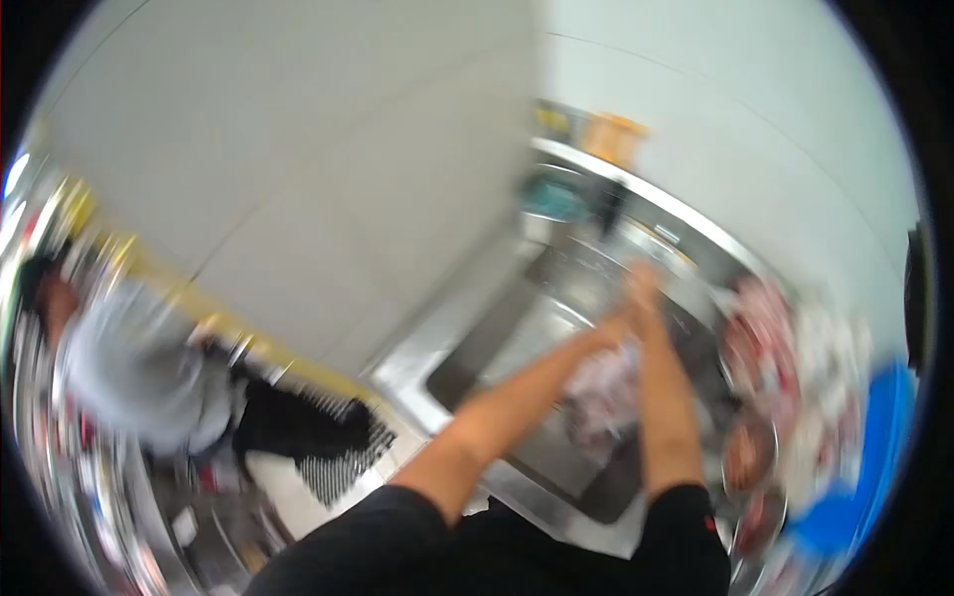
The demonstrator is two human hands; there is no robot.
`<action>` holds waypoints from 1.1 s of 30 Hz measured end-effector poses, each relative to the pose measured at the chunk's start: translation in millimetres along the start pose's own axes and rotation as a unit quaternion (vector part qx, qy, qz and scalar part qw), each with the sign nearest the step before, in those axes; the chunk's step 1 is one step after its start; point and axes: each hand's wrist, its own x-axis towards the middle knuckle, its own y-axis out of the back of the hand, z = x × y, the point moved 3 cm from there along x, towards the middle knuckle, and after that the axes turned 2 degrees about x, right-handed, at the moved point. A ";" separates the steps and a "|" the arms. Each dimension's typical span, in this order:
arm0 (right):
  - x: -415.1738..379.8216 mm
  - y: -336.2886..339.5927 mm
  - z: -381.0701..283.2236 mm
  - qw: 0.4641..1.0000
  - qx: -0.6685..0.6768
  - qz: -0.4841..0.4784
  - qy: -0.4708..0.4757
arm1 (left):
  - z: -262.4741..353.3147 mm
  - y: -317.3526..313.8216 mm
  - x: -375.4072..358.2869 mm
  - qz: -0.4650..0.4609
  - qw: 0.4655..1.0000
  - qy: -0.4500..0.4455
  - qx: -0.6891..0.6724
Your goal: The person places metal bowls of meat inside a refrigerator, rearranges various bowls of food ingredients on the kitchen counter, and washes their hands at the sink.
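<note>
The picture is tilted and heavily blurred. Both my bare arms reach out over a steel sink [517,328]. My left hand [608,328] and my right hand [644,286] meet close together above the basin. Whether either hand holds anything is lost in the blur. Under my forearms a pale pinkish lump [604,385] lies in the sink.
Round bowls or plates with reddish contents [757,348] stand right of the sink, beside something blue [874,447]. Another person in a grey top [139,368] is at the left by a striped cloth [343,457]. A white tiled wall [298,159] fills the upper part.
</note>
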 end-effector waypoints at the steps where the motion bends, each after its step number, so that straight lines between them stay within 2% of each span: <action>1: 10.6 -10.5 9.5 0.997 -0.057 0.021 0.042 | -0.3 -5.2 -3.2 0.030 0.993 -0.088 0.068; 2: 23.1 -24.2 21.8 0.986 -0.133 0.056 0.081 | -1.8 -3.6 -7.2 0.065 0.975 -0.168 0.127; 3: 43.1 -50.6 38.6 0.962 -0.211 0.147 0.096 | -12.3 1.1 -10.7 0.095 0.952 -0.227 0.180; 4: 38.7 -3.8 30.0 0.946 -0.243 0.089 0.196 | -20.4 11.4 -15.8 0.082 0.953 -0.172 0.237; 5: 28.9 32.9 24.9 0.956 -0.206 0.101 0.183 | -28.9 22.8 -20.5 0.064 0.946 -0.118 0.297; 6: 47.2 21.9 43.1 0.987 -0.054 0.056 0.143 | 18.3 25.3 -78.8 0.047 0.953 -0.096 0.283; 7: 51.0 2.3 55.4 0.976 -0.035 0.134 0.166 | 48.9 38.0 -121.8 0.069 0.952 -0.097 0.283; 9: 40.9 0.8 48.0 0.986 -0.119 -0.075 0.088 | 68.1 53.3 -174.4 -0.009 0.970 0.099 0.223; 11: 62.6 -89.8 87.1 0.946 -0.148 -0.198 0.212 | 11.5 76.9 -191.2 0.116 0.942 -0.115 0.293; 12: 44.7 -51.9 80.3 0.954 -0.160 -0.186 0.170 | 12.1 85.3 -218.4 0.130 0.946 -0.112 0.274; 14: 24.2 -4.6 62.4 0.985 -0.053 -0.134 0.099 | 21.1 103.8 -295.3 0.154 0.951 -0.108 0.245; 15: 18.0 10.8 57.5 0.989 0.061 -0.113 0.072 | 23.2 106.2 -333.7 0.167 0.953 -0.108 0.230; 16: 10.6 20.3 48.8 0.971 0.214 -0.097 0.053 | 22.9 108.1 -371.1 0.170 0.954 -0.100 0.224; 17: -1.2 27.1 39.2 0.919 0.382 -0.087 0.043 | 18.2 107.8 -408.2 0.171 0.956 -0.093 0.218; 19: -38.3 45.4 3.9 0.792 0.603 -0.076 0.061 | -9.0 103.0 -482.7 0.184 0.957 -0.030 0.223; 20: -64.0 60.3 -17.0 0.860 0.511 -0.015 0.013 | -26.3 99.3 -521.0 0.200 0.966 -0.041 0.160; 21: -109.7 82.0 -55.8 0.823 0.568 -0.021 -0.008 | -42.0 90.7 -560.1 0.214 0.971 -0.051 0.095; 22: -152.9 99.3 -89.3 0.784 0.619 -0.028 -0.030 | -51.1 79.5 -602.5 0.255 0.962 -0.011 0.096; 23: -188.9 95.6 -122.0 0.827 0.562 0.014 0.026 | -59.9 70.1 -646.0 0.295 0.950 0.029 0.096; 24: -215.0 82.8 -146.3 0.809 0.584 -0.059 0.016 | -79.6 61.8 -686.8 0.311 0.940 0.103 0.092; 25: -261.4 112.0 -197.0 0.833 0.546 -0.083 -0.018 | -107.4 50.2 -724.8 0.323 0.926 0.177 0.085; 26: -299.8 120.7 -234.2 0.800 0.582 -0.145 0.011 | -139.8 35.3 -763.5 0.374 0.895 0.236 0.059; 27: -334.1 123.8 -268.1 0.768 0.619 -0.151 0.066 | -187.9 17.0 -801.7 0.441 0.849 0.255 0.138; 28: -367.4 144.8 -305.0 0.768 0.605 -0.195 0.074 | -216.0 -1.8 -840.0 0.467 0.808 0.344 0.102; 30: -412.8 136.3 -352.0 0.780 0.562 -0.219 0.170 | -243.5 -46.7 -910.9 0.500 0.711 0.480 0.123; 32: -455.1 132.3 -393.7 0.783 0.498 -0.330 0.172 | -263.8 -94.3 -967.2 0.496 0.667 0.549 0.087; 33: -466.8 95.4 -400.7 0.790 0.454 -0.329 0.248 | -241.7 -111.7 -983.5 0.491 0.642 0.589 0.016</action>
